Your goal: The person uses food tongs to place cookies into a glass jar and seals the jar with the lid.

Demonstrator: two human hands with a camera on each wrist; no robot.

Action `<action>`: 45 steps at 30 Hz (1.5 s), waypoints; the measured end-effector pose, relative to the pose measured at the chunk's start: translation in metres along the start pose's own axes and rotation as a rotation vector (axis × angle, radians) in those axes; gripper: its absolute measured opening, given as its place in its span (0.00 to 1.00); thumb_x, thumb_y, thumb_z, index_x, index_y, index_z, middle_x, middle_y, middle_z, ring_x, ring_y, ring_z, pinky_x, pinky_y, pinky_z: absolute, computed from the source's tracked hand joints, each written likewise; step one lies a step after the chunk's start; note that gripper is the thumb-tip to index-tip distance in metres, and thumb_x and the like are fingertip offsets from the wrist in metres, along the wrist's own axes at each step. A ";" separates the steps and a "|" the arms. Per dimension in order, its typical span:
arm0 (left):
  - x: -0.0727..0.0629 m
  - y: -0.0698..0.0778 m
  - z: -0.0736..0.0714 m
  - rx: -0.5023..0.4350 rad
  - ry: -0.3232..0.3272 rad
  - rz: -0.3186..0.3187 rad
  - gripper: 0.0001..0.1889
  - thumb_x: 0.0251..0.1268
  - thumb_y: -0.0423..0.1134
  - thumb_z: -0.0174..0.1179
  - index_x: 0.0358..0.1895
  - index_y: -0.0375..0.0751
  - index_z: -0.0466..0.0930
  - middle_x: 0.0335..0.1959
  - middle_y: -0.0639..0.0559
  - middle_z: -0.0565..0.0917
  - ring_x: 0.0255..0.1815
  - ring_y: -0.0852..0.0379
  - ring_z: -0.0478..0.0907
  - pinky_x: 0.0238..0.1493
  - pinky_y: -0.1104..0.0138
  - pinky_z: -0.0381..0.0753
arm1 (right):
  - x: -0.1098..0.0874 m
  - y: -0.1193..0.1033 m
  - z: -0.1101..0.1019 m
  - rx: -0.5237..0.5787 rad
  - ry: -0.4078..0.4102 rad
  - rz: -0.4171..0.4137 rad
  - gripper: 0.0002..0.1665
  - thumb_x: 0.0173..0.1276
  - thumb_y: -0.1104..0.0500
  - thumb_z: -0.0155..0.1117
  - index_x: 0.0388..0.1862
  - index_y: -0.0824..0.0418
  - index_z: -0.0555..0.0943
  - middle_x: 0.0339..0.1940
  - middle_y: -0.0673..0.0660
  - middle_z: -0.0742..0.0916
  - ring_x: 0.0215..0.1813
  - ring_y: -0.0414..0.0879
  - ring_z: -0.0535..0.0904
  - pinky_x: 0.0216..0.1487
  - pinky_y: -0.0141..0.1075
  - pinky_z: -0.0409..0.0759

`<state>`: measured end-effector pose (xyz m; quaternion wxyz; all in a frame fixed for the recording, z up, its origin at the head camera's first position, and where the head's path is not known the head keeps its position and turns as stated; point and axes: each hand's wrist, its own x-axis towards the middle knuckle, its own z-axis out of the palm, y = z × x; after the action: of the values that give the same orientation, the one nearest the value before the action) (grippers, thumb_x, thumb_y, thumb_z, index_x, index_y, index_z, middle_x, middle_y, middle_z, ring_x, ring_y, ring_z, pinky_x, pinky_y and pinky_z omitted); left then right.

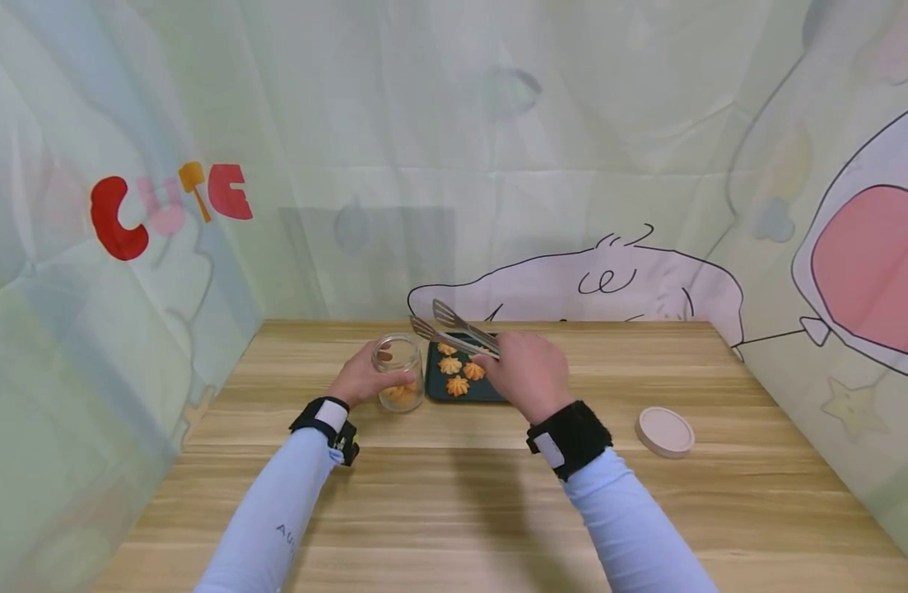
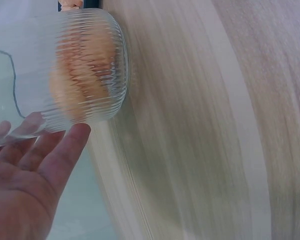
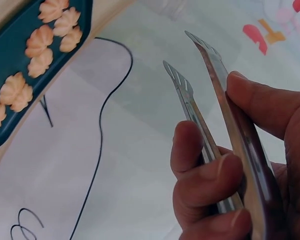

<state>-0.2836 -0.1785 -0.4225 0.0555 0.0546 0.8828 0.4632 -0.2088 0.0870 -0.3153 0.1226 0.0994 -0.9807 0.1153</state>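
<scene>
cookies [image 1: 450, 365]: probably light, crumbly, best pinched sideways; my right hand [image 1: 533, 372] grips tongs [image 3: 240, 140], my left hand [image 1: 360, 379] clasps a glass jar [image 1: 409, 363] beside the tray's [image 1: 434, 387] left edge.

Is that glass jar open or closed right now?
Open. The head view shows the glass jar's mouth uncovered, while a pale round lid lies apart from it on the table.

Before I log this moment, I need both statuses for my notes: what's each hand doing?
Left hand: closed around the glass jar.
Right hand: closed on the metal tongs, whose tips are apart.
</scene>
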 end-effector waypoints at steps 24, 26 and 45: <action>-0.001 -0.002 0.000 -0.002 0.006 0.012 0.53 0.53 0.55 0.74 0.77 0.39 0.54 0.68 0.36 0.71 0.67 0.39 0.68 0.64 0.47 0.70 | 0.004 0.082 0.012 0.038 -0.088 0.179 0.28 0.68 0.44 0.65 0.12 0.57 0.73 0.12 0.50 0.72 0.16 0.47 0.69 0.16 0.37 0.62; -0.001 -0.003 0.000 -0.001 0.007 0.010 0.53 0.53 0.55 0.74 0.77 0.39 0.54 0.68 0.36 0.71 0.67 0.39 0.68 0.64 0.47 0.70 | 0.003 0.089 0.015 0.038 -0.097 0.205 0.29 0.68 0.45 0.65 0.11 0.57 0.72 0.12 0.51 0.72 0.17 0.48 0.69 0.16 0.38 0.62; -0.003 0.000 0.000 0.004 0.005 0.004 0.53 0.53 0.55 0.74 0.77 0.40 0.54 0.68 0.37 0.71 0.67 0.39 0.68 0.64 0.47 0.69 | -0.008 0.121 0.039 -0.013 -0.185 0.298 0.26 0.67 0.46 0.67 0.15 0.61 0.76 0.16 0.57 0.78 0.21 0.53 0.76 0.20 0.44 0.72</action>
<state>-0.2810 -0.1793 -0.4224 0.0524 0.0552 0.8838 0.4617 -0.2365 0.1936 -0.3785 0.0142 -0.0377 -0.9924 0.1163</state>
